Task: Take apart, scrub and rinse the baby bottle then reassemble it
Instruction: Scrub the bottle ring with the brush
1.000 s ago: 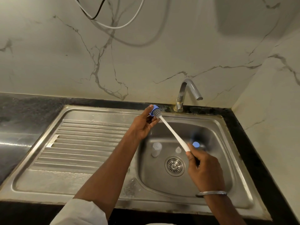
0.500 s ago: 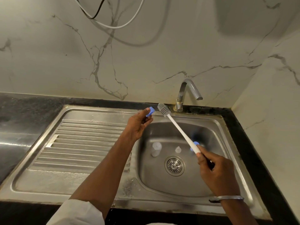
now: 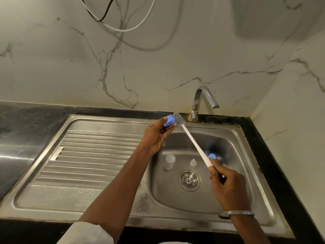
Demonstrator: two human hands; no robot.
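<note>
My left hand (image 3: 157,136) holds a small blue bottle ring (image 3: 169,120) up over the sink's back rim. My right hand (image 3: 228,188) grips the white handle of a bottle brush (image 3: 192,141). Its grey bristle head (image 3: 179,118) touches the right side of the blue ring. Down in the steel sink basin (image 3: 202,201) stands the clear bottle body (image 3: 169,162). The clear nipple (image 3: 193,162) sits to its right. Another blue part (image 3: 212,156) lies behind the brush handle.
The drain strainer (image 3: 189,180) is in the basin's middle. A metal tap (image 3: 202,101) rises at the back rim, no water running. The ribbed draining board (image 3: 91,155) lies to the left, and black countertop (image 3: 26,124) surrounds the sink. Cables (image 3: 123,27) hang on the marble wall.
The brush head pulled away from the blue ring half a second ago and has now come back against its right side. My right hand shifted slightly right and down.
</note>
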